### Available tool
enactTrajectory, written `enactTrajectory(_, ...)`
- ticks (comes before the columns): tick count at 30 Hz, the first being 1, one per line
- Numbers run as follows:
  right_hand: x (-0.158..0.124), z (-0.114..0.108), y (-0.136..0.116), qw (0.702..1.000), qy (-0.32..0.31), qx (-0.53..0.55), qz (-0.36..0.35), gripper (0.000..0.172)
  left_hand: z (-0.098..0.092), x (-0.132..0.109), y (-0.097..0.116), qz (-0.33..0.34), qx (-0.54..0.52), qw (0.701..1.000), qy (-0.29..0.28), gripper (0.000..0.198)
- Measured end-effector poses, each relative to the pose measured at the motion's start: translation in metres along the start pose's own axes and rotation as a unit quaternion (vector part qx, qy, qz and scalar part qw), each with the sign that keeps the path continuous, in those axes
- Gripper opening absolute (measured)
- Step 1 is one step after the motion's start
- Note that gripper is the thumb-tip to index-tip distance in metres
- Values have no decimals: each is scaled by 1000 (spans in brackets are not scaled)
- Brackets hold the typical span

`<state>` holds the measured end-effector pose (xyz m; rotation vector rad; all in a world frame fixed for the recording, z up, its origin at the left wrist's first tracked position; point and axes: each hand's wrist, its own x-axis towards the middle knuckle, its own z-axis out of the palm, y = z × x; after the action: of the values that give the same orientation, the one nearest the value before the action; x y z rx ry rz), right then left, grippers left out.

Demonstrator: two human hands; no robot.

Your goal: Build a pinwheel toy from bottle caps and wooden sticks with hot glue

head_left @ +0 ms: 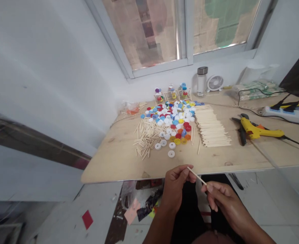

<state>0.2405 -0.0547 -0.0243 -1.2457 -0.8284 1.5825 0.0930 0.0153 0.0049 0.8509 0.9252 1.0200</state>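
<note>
My left hand (176,186) and my right hand (221,200) hold a thin wooden stick (196,176) between their fingertips, just below the front edge of the plywood tabletop (119,159). Beyond them, a heap of coloured plastic bottle caps (168,118) lies on the wood. Short cut sticks (148,139) are scattered to its left. A neat row of long wooden sticks (211,127) lies to its right. Small models built from sticks and caps (172,93) stand behind the heap.
A yellow hot glue gun (258,131) and black-handled pliers (242,128) lie at the table's right, near a white power strip (283,114). A steel-topped bottle (201,81), a small white fan (214,83) and a bagged bundle of sticks (256,89) stand along the back, under a window (146,34).
</note>
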Motion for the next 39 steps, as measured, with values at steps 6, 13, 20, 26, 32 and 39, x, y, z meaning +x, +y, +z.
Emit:
enactTrajectory(6,2,-6,-8,996,2,-84,-30,45,-2,0,1,26,41,999,4,28)
enactTrajectory(13,2,-5,-7,996,-13,-85,-18,46,-3,-3,4,56,83,995,20,24)
enactTrajectory(20,1,-4,-10,969,3,-229,-95,44,-2,1,3,34,54,997,38,25)
enactTrajectory(26,-1,-2,-12,873,54,-417,-246,32,1,6,2,28,51,996,64,18)
enactTrajectory(32,5,-9,-6,760,101,-520,-376,25,-1,11,1,68,148,983,85,14)
enactTrajectory(39,6,-9,-14,741,99,-539,-388,27,-11,13,-3,135,337,926,101,17)
